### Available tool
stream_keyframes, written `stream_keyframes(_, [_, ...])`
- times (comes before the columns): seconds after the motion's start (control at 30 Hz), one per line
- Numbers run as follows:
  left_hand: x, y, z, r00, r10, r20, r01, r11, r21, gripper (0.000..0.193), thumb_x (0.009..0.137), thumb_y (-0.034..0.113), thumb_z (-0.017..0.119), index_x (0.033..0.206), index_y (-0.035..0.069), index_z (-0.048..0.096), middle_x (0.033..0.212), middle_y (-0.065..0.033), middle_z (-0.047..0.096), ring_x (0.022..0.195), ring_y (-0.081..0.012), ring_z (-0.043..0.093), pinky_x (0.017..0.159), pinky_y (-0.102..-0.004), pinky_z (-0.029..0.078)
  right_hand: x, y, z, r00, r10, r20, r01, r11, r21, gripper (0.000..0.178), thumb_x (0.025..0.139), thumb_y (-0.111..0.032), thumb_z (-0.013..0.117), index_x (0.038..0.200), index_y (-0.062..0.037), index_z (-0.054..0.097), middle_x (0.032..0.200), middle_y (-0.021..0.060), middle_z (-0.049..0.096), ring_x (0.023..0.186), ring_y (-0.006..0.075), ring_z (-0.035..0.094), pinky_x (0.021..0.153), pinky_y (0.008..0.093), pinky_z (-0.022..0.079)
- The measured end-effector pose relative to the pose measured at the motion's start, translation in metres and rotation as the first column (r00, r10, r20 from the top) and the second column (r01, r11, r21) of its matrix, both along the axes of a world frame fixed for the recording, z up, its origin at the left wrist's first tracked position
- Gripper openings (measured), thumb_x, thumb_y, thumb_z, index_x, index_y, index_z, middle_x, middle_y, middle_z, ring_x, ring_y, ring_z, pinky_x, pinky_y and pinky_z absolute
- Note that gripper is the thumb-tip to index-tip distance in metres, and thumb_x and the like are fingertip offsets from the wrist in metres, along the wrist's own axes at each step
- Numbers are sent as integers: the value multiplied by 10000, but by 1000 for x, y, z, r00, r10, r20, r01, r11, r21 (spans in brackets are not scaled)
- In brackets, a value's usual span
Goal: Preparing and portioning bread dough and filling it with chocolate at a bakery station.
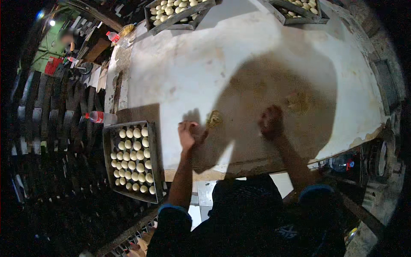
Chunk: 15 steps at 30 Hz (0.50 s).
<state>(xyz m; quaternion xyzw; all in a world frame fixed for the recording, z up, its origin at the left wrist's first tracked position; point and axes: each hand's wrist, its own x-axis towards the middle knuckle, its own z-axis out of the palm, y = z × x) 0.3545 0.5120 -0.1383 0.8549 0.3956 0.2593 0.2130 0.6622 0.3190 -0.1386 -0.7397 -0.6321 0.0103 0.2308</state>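
My left hand (187, 134) is over the table with its fingers loosely bent and somewhat apart; nothing shows in it. Just right of it lies a small greenish-yellow lump (214, 119), whose exact kind I cannot make out. My right hand (271, 122) is curled and rounded in my own shadow, slightly blurred; whatever is under or inside its fingers is hidden. Beyond that hand is a patch of yellowish crumbs or paste (298, 103) on the table. A metal tray (158, 171) with rows of pale, round dough balls (133, 155) stands at the table's left edge.
The worn white table (180, 64) spreads out before me. Two more trays of dough balls, one left (184, 19) and one right (295, 10), sit at its far edge. A red-capped bottle (99, 117) lies by the near tray. Dark stacked racks (47, 115) fill the left side; a person stands far behind.
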Motion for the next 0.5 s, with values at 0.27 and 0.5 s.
stream_keyframes(0.27, [-58,-75,-23,961,-233,-145,222,971,-89,185,812,141,563,973,76,626,1011,-108,644,1095,-258,555,967,-402,389,-22,-62,-91,916,387,108,-374,919,-123,328,784,-194,577,1001,53,577,1112,294,524,1103,461,474,1082,566,256])
stream_keyframes(0.5, [14,7,4,967,233,103,-233,972,-15,163,803,221,618,870,75,592,866,-124,595,825,-310,539,765,-414,429,-19,58,3,987,53,-155,-76,986,-150,313,788,-211,585,981,36,573,1068,275,555,1098,464,471,1080,571,250])
